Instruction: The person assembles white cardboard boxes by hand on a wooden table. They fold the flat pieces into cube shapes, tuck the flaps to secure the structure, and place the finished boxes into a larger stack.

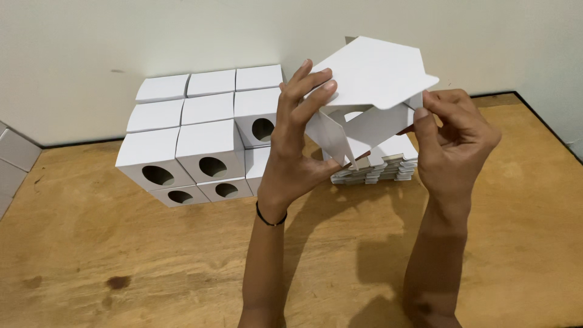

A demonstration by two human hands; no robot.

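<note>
Both hands hold one half-formed white box [364,103] up above the stack of flat blanks [379,167]: the left hand [297,146] pinches its side panel, the right hand [452,136] grips the far edge, and the top flap stands open, not yet tucked. Left of that stack, against the wall, finished boxes [200,140] with round holes sit piled two high; about eleven show. The flat stack looks some ten deep on the wooden table [121,261].

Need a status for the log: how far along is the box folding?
Done: about a dozen folded white boxes stacked by the wall. In hand: the left hand and right hand hold a half-folded box, flaps open. Left: the stack of flat blanks behind it.
</note>
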